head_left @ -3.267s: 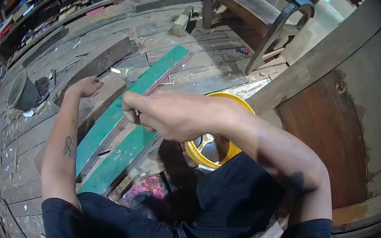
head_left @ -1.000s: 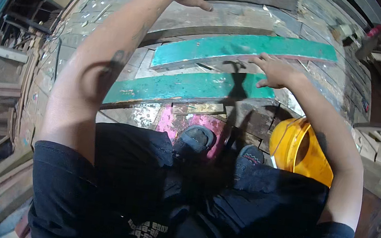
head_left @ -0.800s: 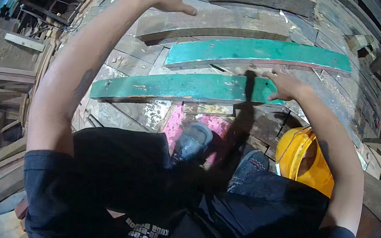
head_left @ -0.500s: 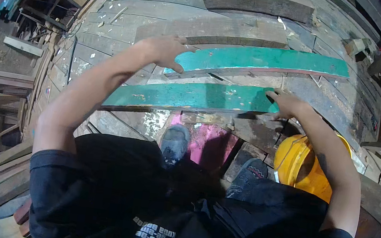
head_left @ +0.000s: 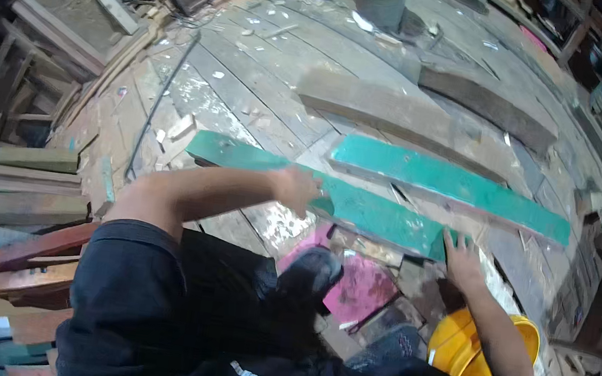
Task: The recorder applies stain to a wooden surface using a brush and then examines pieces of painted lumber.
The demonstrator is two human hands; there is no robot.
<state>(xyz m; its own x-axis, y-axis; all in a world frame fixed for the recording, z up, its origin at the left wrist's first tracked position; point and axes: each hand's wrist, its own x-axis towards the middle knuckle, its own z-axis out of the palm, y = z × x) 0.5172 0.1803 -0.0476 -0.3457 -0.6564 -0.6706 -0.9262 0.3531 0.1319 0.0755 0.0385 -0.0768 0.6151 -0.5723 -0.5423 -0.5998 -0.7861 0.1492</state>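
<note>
Two green-painted wooden planks lie side by side on the floor. At the right end of the near green plank (head_left: pixel 381 215), my right hand (head_left: pixel 463 260) has its fingers closed over the end. My left hand (head_left: pixel 296 190) is over the middle of that same plank, its fingers pointing down and smeared by motion; whether it touches the wood I cannot tell. Beyond lies the far green plank (head_left: pixel 453 185), apart from both hands.
Behind the green planks lie a bare brown timber (head_left: pixel 379 111) and a darker curved timber (head_left: pixel 487 102). A grey bucket (head_left: pixel 375 0) stands at the back. The yellow container (head_left: pixel 463 346) sits by my right forearm. Stacked boards (head_left: pixel 18 200) fill the left side, and a pink piece (head_left: pixel 360 291) lies near my feet.
My left hand has left the far plank's left end and come nearer, over the near plank. The right hand stays at the near plank's right end. The whole view has turned.
</note>
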